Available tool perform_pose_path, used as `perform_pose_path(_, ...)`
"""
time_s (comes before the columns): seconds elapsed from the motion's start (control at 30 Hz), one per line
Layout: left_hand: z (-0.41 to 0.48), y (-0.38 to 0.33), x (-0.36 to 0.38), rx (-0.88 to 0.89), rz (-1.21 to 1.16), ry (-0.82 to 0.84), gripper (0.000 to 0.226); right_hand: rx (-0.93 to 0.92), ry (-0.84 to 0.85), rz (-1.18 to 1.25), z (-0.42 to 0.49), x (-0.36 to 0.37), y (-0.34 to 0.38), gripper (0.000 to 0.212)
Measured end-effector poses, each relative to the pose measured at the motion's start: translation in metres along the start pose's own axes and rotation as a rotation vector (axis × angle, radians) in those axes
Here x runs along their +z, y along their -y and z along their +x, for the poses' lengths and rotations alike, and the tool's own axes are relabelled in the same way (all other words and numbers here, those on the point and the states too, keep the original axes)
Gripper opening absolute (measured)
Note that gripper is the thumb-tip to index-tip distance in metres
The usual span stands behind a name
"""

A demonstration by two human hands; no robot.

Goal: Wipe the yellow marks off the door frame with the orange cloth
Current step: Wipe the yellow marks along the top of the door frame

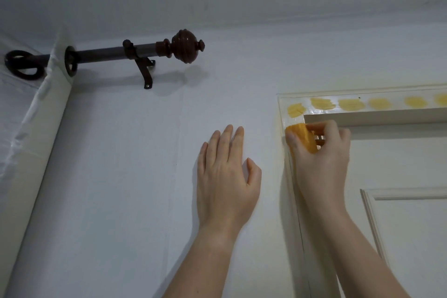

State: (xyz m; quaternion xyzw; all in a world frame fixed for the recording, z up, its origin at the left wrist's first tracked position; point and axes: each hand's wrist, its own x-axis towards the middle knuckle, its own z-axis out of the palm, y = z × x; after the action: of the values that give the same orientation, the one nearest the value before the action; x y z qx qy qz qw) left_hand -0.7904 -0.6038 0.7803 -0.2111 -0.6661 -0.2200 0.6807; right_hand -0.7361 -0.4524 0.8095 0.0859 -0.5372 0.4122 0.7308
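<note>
From the head camera, the right hand (321,152) has its grip closed around the orange cloth (303,136), pressed against the door frame (281,113) just under its top left corner. Yellow marks (349,104) dot the frame's top strip. The left hand (226,176) lies flat, fingers spread, on the wall (121,164), holding nothing.

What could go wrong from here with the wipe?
1. The orange cloth is bunched small in the right hand, so it may smear the yellow marks along the door frame instead of lifting them.
2. The marks run off the right edge of view, while the left hand lies flat on the wall; reaching further could strain balance.
</note>
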Motion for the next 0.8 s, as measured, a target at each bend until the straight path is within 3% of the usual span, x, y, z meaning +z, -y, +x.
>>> perform_pose_path(0.07,0.0,0.001,-0.001,0.004,-0.001,0.003,0.066,-0.13,0.059,-0.143,-0.008,-0.001,-0.005,0.029)
perform_pose_path(0.13,-0.001,0.001,-0.001,0.005,0.002,0.005,0.067,-0.232,0.139,-0.299,-0.016,-0.006,-0.013,0.042)
perform_pose_path(0.27,-0.001,0.001,-0.001,0.008,0.005,0.007,0.066,-0.358,0.227,-0.382,-0.023,-0.019,-0.028,0.063)
perform_pose_path(0.5,-0.001,0.001,-0.001,0.012,-0.004,-0.004,0.066,-0.563,0.22,-0.569,-0.01,-0.015,-0.038,0.054)
perform_pose_path(0.67,-0.001,0.002,0.0,0.01,-0.011,-0.01,0.066,-0.472,0.121,-0.356,0.002,-0.003,-0.031,0.048)
perform_pose_path(0.8,0.0,0.002,0.0,0.013,-0.014,-0.011,0.065,-0.444,0.214,-0.441,-0.005,-0.011,-0.03,0.052)
